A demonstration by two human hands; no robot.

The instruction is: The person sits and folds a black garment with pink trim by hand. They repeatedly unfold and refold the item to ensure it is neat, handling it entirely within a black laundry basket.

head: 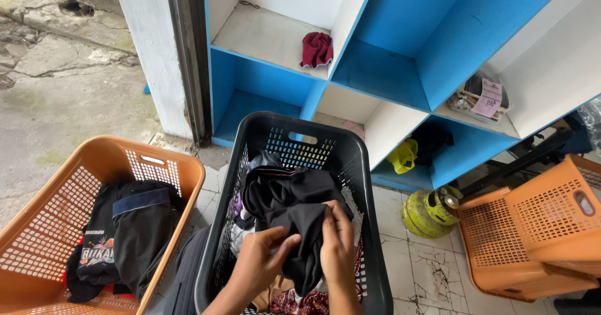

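A black laundry basket [350, 165] stands in front of me, holding dark clothes. Both my hands are over it, gripping a black garment [294, 205] lifted from the pile. My left hand [260, 262] pinches the cloth from the left. My right hand [338, 243] clasps its right edge. A patterned red cloth [300, 302] lies beneath, at the basket's near end.
An orange basket [37, 227] at left holds folded black clothes [128, 233]. A blue and white cubby shelf [400, 58] stands behind, with a red cloth [316, 49], a yellow item [404, 155] and a bagged bundle [482, 99]. A green gas cylinder [429, 212] and tipped orange basket [538, 233] sit at right.
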